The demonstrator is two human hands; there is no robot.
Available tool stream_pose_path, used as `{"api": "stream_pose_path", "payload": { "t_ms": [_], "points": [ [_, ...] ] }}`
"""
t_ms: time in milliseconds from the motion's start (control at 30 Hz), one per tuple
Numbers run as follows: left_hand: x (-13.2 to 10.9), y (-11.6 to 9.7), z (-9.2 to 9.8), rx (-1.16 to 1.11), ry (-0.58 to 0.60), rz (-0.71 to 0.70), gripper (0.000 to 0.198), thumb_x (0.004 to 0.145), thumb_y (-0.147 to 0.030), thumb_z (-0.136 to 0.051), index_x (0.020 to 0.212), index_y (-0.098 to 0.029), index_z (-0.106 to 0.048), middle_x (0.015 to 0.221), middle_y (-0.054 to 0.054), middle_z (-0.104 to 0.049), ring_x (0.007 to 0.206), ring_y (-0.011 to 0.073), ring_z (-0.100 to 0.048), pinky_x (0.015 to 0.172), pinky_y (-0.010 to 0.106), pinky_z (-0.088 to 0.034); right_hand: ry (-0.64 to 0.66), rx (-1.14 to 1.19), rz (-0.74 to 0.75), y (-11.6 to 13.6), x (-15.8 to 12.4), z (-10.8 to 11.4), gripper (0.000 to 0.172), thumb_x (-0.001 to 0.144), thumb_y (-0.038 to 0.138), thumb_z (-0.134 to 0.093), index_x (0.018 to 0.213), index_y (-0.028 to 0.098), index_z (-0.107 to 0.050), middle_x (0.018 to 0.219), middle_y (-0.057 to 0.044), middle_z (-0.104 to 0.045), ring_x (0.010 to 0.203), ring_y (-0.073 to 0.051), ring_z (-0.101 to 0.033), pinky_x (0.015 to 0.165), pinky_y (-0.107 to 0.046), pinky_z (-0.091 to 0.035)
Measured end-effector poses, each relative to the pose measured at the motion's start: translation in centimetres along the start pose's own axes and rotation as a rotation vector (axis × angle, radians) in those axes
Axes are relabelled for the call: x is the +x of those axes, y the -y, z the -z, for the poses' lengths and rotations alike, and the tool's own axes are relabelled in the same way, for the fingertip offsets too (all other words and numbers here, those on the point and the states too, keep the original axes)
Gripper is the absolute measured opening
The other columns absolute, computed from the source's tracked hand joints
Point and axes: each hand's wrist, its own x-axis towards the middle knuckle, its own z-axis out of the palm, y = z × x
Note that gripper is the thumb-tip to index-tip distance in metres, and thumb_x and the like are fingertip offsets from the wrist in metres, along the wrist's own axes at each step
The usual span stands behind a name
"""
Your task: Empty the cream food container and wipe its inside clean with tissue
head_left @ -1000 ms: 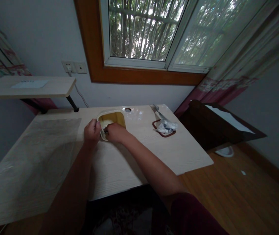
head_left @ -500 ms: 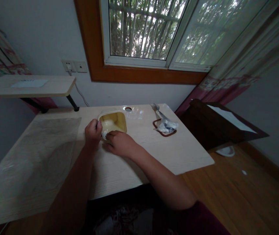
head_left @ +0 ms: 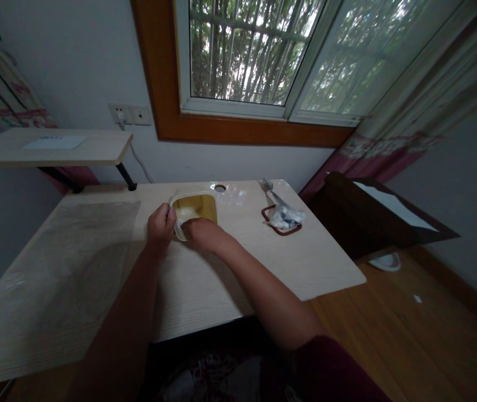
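Note:
A yellowish container with a pale rim (head_left: 209, 207) stands on the light wooden table (head_left: 263, 262). My left hand (head_left: 162, 224) is closed on its left edge, thumb at the rim. Reaching in over the near side, my right hand (head_left: 201, 231) has its fingers inside the container, beside a small whitish, shiny item (head_left: 179, 226). Its fingertips are hidden, so what they hold, if anything, cannot be made out.
To the right lie a brown rounded frame (head_left: 282, 231), crumpled clear plastic (head_left: 287, 216) and a fork-like utensil (head_left: 267, 185). A transparent sheet (head_left: 75, 268) covers the table's left part. A raised shelf (head_left: 104, 146) stands at the back left.
My right hand has moved slightly up and further into the container. My left hand keeps its hold on the edge. The view has shifted a little.

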Motion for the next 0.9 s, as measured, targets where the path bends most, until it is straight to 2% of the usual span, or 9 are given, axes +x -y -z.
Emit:
{"api": "stream_pose_path", "payload": {
  "t_ms": [67,267,500,667,900],
  "points": [
    [0.1,0.0,0.0,-0.001,0.011,-0.005,0.026,0.092,-0.035,-0.045,0.07,-0.024,-0.036,0.061,-0.002,-0.041,0.061,0.0154,-0.041,0.061,0.029,-0.029,-0.001,-0.03,0.051,-0.3,1.0,-0.5,0.033,0.098,0.017,-0.049,0.121,0.01,-0.072,0.119,-0.018,-0.075,0.11,-0.027,-0.071,0.094,-0.031,-0.053],
    [0.2,-0.1,-0.3,0.009,0.017,-0.054,0.027,0.093,-0.036,-0.042,0.07,-0.024,-0.033,0.06,-0.003,-0.038,0.058,0.0147,-0.039,0.059,0.029,-0.028,0.039,-0.059,0.039,-1.0,4.1,-1.6,0.037,0.099,0.013,-0.046,0.125,0.004,-0.07,0.124,-0.022,-0.072,0.115,-0.027,-0.069,0.1,-0.032,-0.052],
    [0.1,-0.5,-0.4,-0.018,0.027,-0.07,0.027,0.094,-0.037,-0.042,0.071,-0.024,-0.036,0.061,-0.003,-0.039,0.058,0.0145,-0.04,0.059,0.029,-0.03,0.101,-0.051,-0.007,-1.4,6.6,-2.3,0.038,0.101,0.024,-0.049,0.127,0.006,-0.069,0.128,-0.021,-0.07,0.119,-0.029,-0.068,0.1,-0.034,-0.053],
    [-0.1,-0.8,-0.2,-0.036,0.014,-0.055,0.028,0.094,-0.036,-0.044,0.07,-0.023,-0.036,0.06,-0.004,-0.039,0.058,0.0139,-0.041,0.059,0.028,-0.03,0.093,-0.046,-0.062,-1.3,6.7,-2.7,0.041,0.102,0.026,-0.045,0.131,0.006,-0.067,0.131,-0.023,-0.069,0.12,-0.032,-0.067,0.1,-0.041,-0.054],
    [0.0,-1.1,-0.4,-0.014,-0.028,-0.049,0.028,0.094,-0.034,-0.045,0.07,-0.023,-0.036,0.06,-0.004,-0.039,0.057,0.0137,-0.039,0.059,0.029,-0.029,0.081,-0.049,-0.151,-0.5,5.7,-1.7,0.043,0.103,0.025,-0.04,0.128,0.005,-0.07,0.129,-0.027,-0.068,0.118,-0.033,-0.068,0.094,-0.044,-0.057]
  ]
}}
